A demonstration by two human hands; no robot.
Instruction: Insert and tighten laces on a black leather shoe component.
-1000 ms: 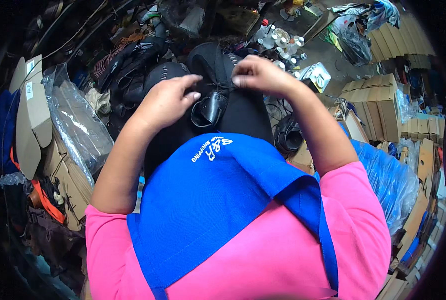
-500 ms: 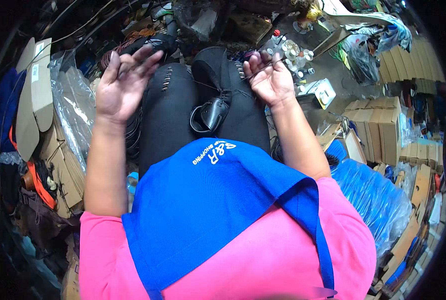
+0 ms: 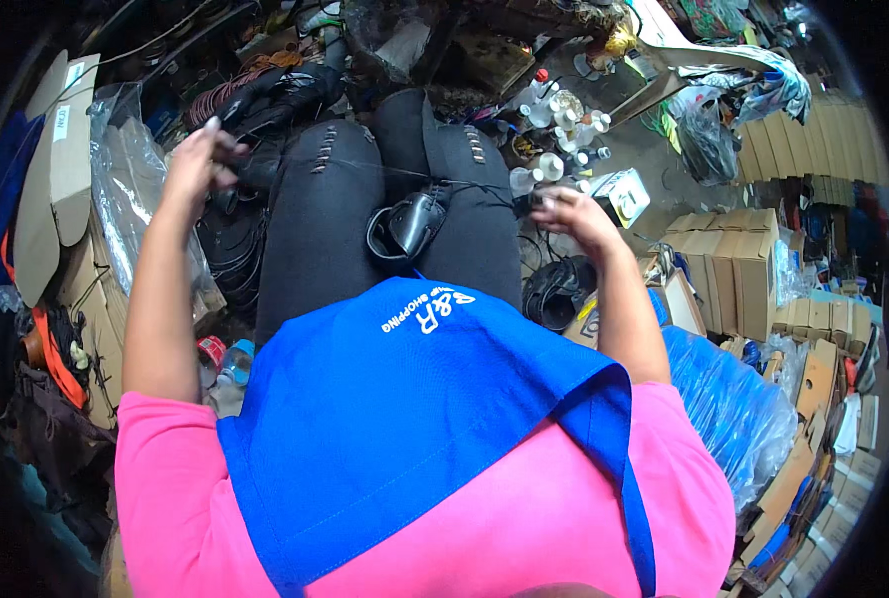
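Note:
A black leather shoe [image 3: 409,227], its form only partly readable, is clamped between my thighs. Thin dark thread [image 3: 350,162] stretches out of it to both sides. My left hand [image 3: 201,164] is off to the left beyond my knee, fingers curled on the thread's left end. On the other side, my right hand [image 3: 572,214] is closed around the right end, beside my right thigh. Dark trousers [image 3: 315,234] with laced stitching at the knees cover my legs. A blue apron [image 3: 414,399] lies across my lap.
White-capped bottles [image 3: 564,125] stand beyond my right hand. Cardboard boxes [image 3: 728,264] and a blue plastic-wrapped bundle [image 3: 728,404] are at the right. Clear plastic sheeting [image 3: 135,189] and cardboard lie at the left. A plastic bottle [image 3: 235,364] is beside my left hip.
Both hands have turned over from palms up and spread outward, left and right, with fingers curling in. The right hand has also come nearer. The shoe stays between my thighs.

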